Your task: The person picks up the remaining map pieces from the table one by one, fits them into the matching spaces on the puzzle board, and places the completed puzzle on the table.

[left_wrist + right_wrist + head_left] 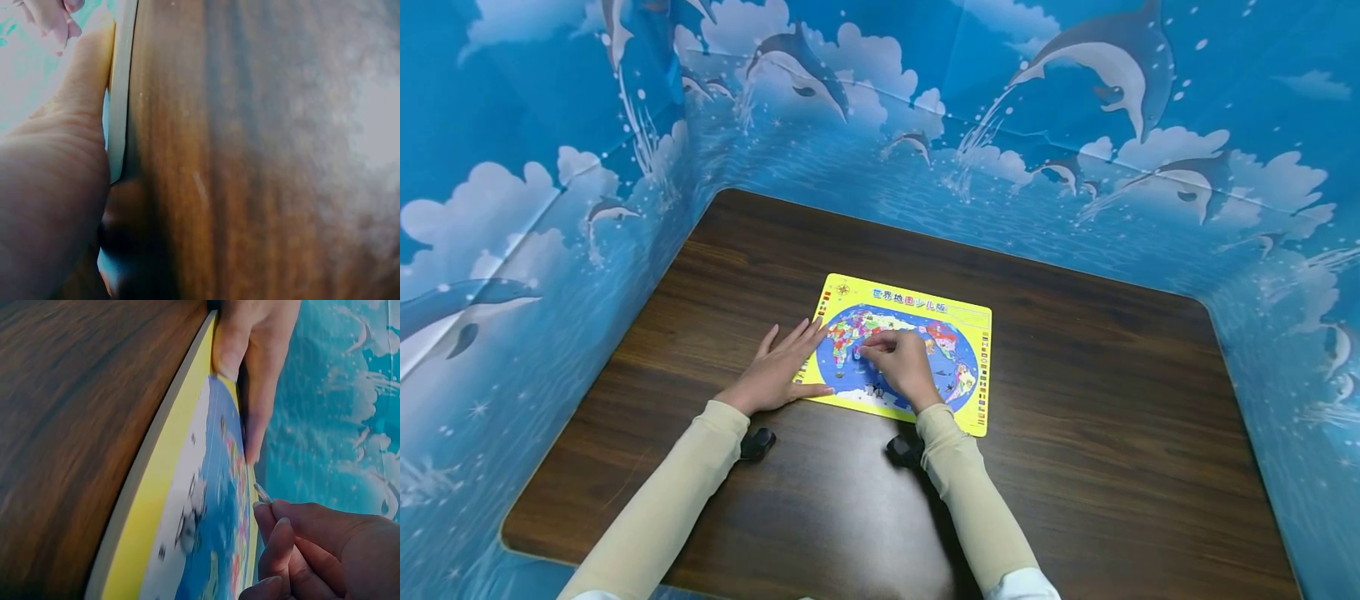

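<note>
A yellow-bordered world map board (pixel 861 287), with a blue oval of colourful land areas, lies on the table. My left hand (pixel 782 367) rests with fingers spread on its left edge; in the right wrist view the thumb (pixel 230 353) lies on the border at the corner. Over the middle of the map, my right hand (pixel 906 362) pinches a small thin piece (pixel 263 493) between thumb and fingertips. That piece appears almost edge-on, its face mostly hidden. In the left wrist view, the left hand's palm side (pixel 56 187) fills the left, beside the board's edge (pixel 122 94).
The dark wooden table (pixel 1097 400) extends around the board on all sides. Blue cloth printed with dolphins and clouds (pixel 880 158) hangs behind the table and at its sides. A black device sits at the left wrist (pixel 757 444) and another at the right wrist (pixel 904 452).
</note>
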{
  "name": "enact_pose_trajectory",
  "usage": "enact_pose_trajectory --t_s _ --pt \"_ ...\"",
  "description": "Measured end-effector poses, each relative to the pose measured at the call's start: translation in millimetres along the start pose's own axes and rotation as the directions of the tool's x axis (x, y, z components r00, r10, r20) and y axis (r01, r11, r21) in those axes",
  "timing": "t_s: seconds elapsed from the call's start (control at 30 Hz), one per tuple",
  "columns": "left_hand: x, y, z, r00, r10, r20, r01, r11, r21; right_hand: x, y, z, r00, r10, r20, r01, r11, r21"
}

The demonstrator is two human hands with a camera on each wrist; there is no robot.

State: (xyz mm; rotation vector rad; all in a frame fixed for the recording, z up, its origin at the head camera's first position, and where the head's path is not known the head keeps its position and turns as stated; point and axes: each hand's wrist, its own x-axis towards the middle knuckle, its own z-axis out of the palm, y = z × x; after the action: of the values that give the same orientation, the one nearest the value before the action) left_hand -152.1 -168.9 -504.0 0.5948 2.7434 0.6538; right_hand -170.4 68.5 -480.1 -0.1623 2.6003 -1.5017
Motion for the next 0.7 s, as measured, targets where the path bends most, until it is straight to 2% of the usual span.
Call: enact_pose_trajectory --t_s 0.3,0.7 --pt "0.0 -1.2 -0.5 1.0 -0.003 0.01 0.003 1.0 -0.003 5.3 -6 16 0.998 -0.049 0.046 0.051 0.997 -0.058" --pt "0.7 -0.4 -0.8 1.0 -0.01 0.012 0.01 1.0 -0.003 9.4 -9 22 0.995 -0.042 0.094 0.052 0.992 -0.113"
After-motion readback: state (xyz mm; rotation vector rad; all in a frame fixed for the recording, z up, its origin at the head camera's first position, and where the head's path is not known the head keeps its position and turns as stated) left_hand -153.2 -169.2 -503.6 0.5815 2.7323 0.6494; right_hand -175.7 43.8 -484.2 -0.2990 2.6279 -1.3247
